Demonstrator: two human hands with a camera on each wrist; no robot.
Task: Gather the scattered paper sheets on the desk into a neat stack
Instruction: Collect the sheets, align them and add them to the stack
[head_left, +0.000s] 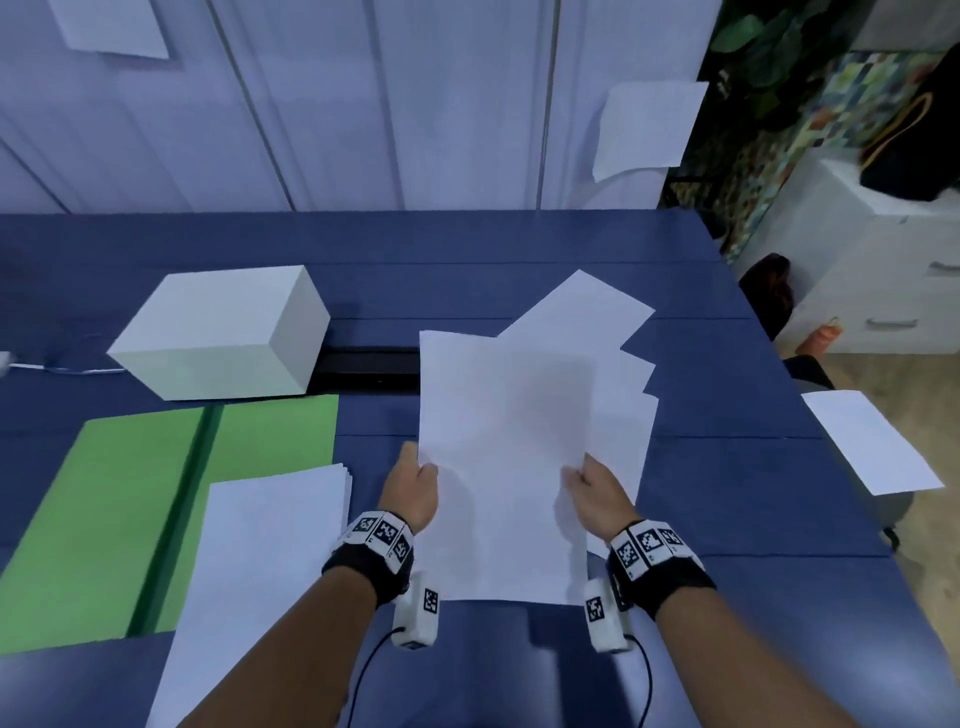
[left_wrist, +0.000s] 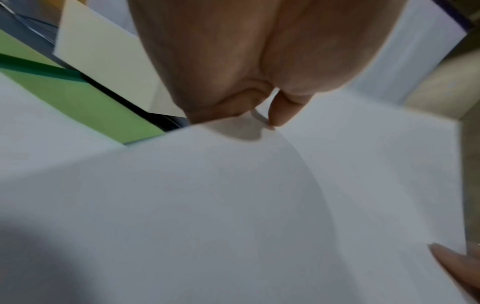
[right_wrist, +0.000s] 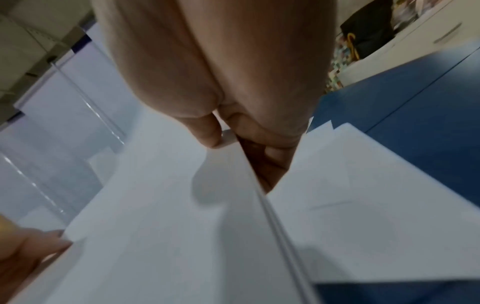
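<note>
Leftmost, a neat pile of sheets (head_left: 270, 525) lies at the desk's (head_left: 727, 467) near edge, partly over a green folder (head_left: 104, 519). Mid-desk, the left hand (head_left: 414, 488) and right hand (head_left: 597, 493) each pinch a side edge of the fanned paper sheets (head_left: 509, 467). One loose sheet (head_left: 870, 441) overhangs the desk's right edge.

blue desk (head_left: 727, 467) bears white box (head_left: 218, 332), green folder (head_left: 104, 509), paper stack (head_left: 260, 561).

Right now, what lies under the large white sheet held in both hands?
Fanned white paper sheets stick out past its right edge, and a black bar runs under its left edge. How many sheets it covers cannot be seen.
</note>
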